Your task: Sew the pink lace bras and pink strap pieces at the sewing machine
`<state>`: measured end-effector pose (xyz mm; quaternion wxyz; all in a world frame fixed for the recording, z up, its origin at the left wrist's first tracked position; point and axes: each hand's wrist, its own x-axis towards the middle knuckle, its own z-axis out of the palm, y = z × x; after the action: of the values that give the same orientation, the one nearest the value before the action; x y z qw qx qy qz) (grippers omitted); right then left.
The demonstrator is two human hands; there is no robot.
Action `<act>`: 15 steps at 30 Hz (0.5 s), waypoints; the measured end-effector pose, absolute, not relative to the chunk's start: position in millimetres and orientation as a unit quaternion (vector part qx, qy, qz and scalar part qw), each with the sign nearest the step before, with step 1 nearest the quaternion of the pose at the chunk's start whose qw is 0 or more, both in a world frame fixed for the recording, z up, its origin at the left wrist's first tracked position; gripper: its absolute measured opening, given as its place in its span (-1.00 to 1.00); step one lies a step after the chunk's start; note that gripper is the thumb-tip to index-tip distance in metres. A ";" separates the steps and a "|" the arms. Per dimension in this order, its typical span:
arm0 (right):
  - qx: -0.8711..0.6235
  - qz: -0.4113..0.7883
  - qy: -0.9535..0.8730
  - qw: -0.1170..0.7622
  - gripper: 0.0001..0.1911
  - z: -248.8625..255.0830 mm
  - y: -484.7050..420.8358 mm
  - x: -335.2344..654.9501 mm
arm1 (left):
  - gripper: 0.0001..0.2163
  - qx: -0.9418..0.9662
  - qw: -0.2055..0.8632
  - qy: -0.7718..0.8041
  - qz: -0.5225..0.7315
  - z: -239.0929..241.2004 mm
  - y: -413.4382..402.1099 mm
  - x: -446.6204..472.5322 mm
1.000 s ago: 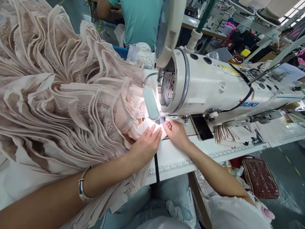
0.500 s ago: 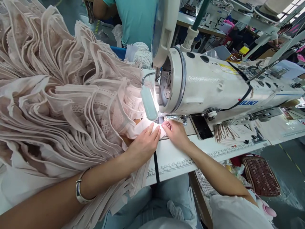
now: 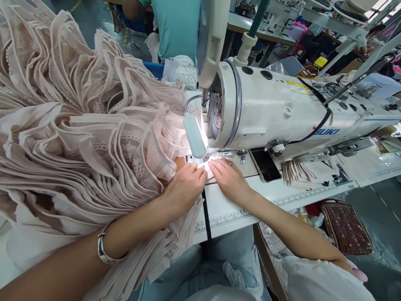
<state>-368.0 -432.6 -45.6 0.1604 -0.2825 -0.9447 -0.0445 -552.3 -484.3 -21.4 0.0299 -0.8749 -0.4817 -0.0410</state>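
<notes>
Under the lit needle area of a white sewing machine (image 3: 263, 108), a small piece of pale pink fabric (image 3: 205, 164) lies between my two hands. My left hand (image 3: 188, 184) has its fingers closed on the left side of the fabric, beside the big heap. From the right, my right hand (image 3: 228, 179) pinches the other side, its fingertips close to the left ones. A pale green lamp (image 3: 194, 136) hangs just above and glares on the cloth. The needle and presser foot are mostly hidden by light and fingers.
Layered pale pink lace garments (image 3: 103, 154) pile high on the left. A phone (image 3: 265, 165) and a stack of fabric pieces with paper (image 3: 305, 173) lie right of my hand. A measuring tape (image 3: 232, 218) runs along the table edge. A person in a teal shirt (image 3: 177, 29) sits beyond.
My left hand has drawn slightly back and its fingers have curled in. My right hand has turned flatter and shifted a little left. Less of the pink fabric shows.
</notes>
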 end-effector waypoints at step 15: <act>-0.321 0.179 -0.924 0.104 -0.35 -61.7 -396.6 -341.4 | -0.58 -0.901 0.158 -0.398 -0.063 -34.1 -484.8 -539.5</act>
<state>-341.4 -396.6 -61.7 0.1040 -0.3213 -0.9240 0.1793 -539.5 -484.8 -34.1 0.1578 -0.9014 -0.3981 -0.0632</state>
